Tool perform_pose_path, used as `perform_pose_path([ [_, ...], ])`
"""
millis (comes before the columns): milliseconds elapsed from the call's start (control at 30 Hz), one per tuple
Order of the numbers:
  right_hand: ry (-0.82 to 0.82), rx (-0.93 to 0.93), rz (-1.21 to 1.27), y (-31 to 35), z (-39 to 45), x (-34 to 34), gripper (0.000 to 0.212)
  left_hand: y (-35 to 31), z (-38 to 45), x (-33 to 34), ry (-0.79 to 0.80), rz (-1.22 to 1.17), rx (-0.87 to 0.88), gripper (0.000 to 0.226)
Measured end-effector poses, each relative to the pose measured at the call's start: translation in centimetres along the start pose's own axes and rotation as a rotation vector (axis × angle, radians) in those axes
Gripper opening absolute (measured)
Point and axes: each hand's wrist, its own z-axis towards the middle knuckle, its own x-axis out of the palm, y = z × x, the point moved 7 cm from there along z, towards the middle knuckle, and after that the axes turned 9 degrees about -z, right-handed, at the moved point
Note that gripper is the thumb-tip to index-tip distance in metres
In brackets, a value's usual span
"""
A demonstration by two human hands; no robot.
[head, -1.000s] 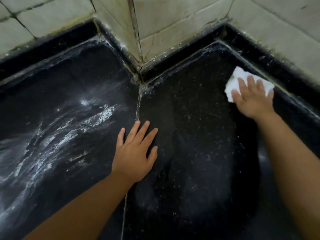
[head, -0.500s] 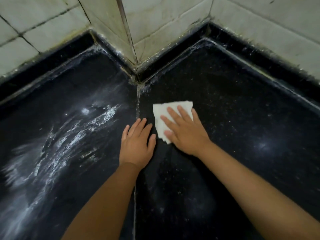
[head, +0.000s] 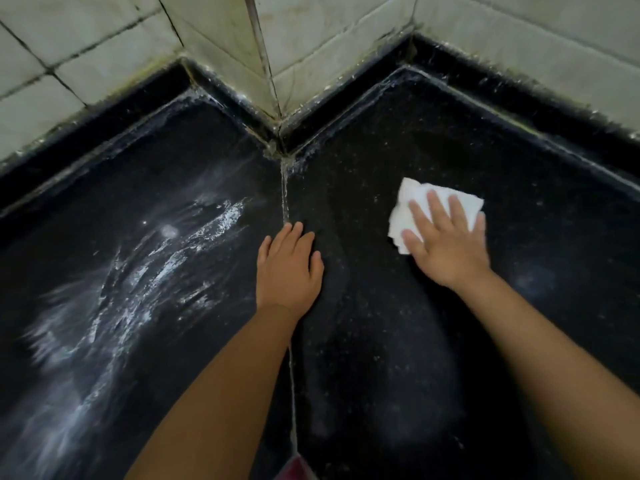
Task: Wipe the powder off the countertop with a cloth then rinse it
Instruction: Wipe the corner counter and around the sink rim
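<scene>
A black stone countertop [head: 398, 341] fills the view, split by a seam down the middle. White powder [head: 138, 278] is smeared in long streaks over its left slab. A white folded cloth [head: 412, 206] lies on the right slab. My right hand [head: 446, 244] presses flat on the cloth with straight fingers. My left hand [head: 289, 268] rests flat on the counter beside the seam, fingers straight and together, holding nothing. The right slab shows only fine specks and faint haze.
Pale tiled walls [head: 311, 46] rise behind the counter and jut out in a corner at the seam's top. A raised black edge [head: 519, 109] runs along the wall foot. A dark red bit of fabric [head: 298, 471] shows at the bottom edge.
My right hand slid the cloth from the far right corner to the seam beside my left hand, then back to the right over the right slab. My left hand stayed put.
</scene>
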Motion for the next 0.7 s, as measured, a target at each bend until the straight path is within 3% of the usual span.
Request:
perform_pose_path([
  [167,-0.011,-0.228,-0.059,9.7,-2.7,1.1,0.054,0.0,0.2,-0.3,0.091,-0.035,-0.014,0.044],
  [267,-0.119,-0.342,-0.050,12.3,-8.0,2.7,0.072,0.2,0.4,-1.1,0.237,-0.040,-0.015,0.046],
  [500,-0.108,-0.452,-0.144,8.1,-20.4,8.3,0.050,2.6,-6.3,-5.0,0.207,0.061,0.109,0.045],
  [600,-0.085,-0.302,-0.190,4.2,-19.8,7.2,0.051,5.7,-10.8,-5.6,0.199,0.113,0.179,0.056],
  [700,-0.045,-0.038,-0.157,3.8,-15.3,4.3,0.055,8.8,-14.7,-5.7,0.147,0.223,0.243,0.049],
])
